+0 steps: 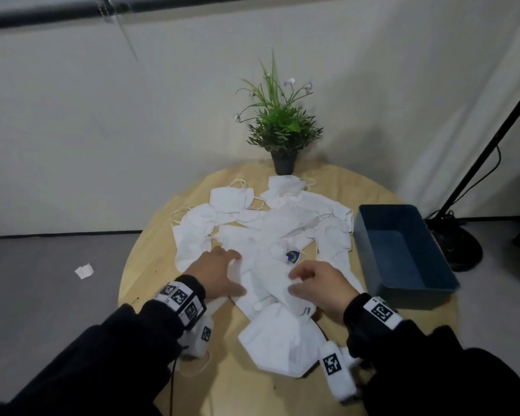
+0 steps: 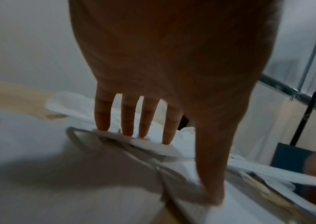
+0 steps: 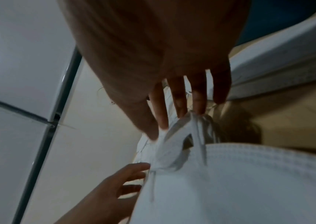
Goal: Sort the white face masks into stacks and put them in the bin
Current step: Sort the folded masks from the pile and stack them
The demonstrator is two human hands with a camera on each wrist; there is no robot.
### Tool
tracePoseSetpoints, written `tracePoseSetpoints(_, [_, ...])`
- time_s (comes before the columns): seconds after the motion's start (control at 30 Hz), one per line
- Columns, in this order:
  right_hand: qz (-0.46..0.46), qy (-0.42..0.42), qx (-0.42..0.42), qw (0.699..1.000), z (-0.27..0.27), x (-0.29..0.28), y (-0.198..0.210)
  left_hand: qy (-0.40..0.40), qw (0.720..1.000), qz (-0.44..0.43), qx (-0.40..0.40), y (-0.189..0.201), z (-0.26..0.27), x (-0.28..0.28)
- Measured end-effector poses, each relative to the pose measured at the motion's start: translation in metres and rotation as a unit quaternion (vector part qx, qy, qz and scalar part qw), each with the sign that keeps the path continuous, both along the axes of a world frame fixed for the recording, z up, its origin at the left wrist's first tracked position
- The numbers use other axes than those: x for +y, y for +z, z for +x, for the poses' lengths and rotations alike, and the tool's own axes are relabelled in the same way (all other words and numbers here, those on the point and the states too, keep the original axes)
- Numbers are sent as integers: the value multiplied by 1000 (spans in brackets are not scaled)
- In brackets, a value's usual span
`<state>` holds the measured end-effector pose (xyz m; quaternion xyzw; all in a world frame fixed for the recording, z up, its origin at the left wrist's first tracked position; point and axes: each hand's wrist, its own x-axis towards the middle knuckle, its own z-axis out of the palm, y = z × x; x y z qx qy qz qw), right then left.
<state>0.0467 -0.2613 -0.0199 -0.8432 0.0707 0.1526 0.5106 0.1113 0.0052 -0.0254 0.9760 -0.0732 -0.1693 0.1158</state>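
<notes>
Several white face masks lie in a loose pile on the round wooden table. A folded mask sits nearest me at the front. My left hand rests on the pile with fingers straight and spread, thumb down on a mask. My right hand pinches the edge of one white mask between thumb and forefinger, just right of the left hand. The blue bin stands at the table's right side with nothing in it.
A potted plant stands at the table's far edge behind the masks. A black stand with its base and cable is on the floor right of the bin. A white scrap lies on the floor at left.
</notes>
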Motion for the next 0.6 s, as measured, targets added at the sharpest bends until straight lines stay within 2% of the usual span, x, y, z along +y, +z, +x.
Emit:
tracePoseSetpoints(0.1, [-118, 87, 0, 989, -13, 8, 0, -16, 999, 30, -21, -1, 2, -2])
tracePoseSetpoints(0.2, [-175, 36, -51, 983, -16, 18, 5, 48, 995, -49, -71, 11, 7, 4])
tracePoseSetpoints(0.23, [-159, 1, -68, 985, -13, 20, 5, 78, 989, -94, -87, 17, 10, 9])
tracePoseSetpoints(0.3, [-66, -60, -84, 992, -4, 19, 4, 134, 965, -179, -135, 31, 14, 20])
tracePoseSetpoints(0.37, [46, -88, -67, 993, 10, 18, 11, 187, 934, -242, -183, 45, 16, 29])
tracePoseSetpoints(0.43, [112, -96, -30, 989, 25, 19, 26, 234, 900, -310, -200, 58, 15, 34])
tracePoseSetpoints(0.53, [83, -124, -28, 988, 57, 18, 45, 289, 846, -420, -155, 64, 12, 37])
tracePoseSetpoints(0.6, [6, -147, -59, 987, 81, 13, 51, 292, 838, -448, -110, 61, 11, 36])
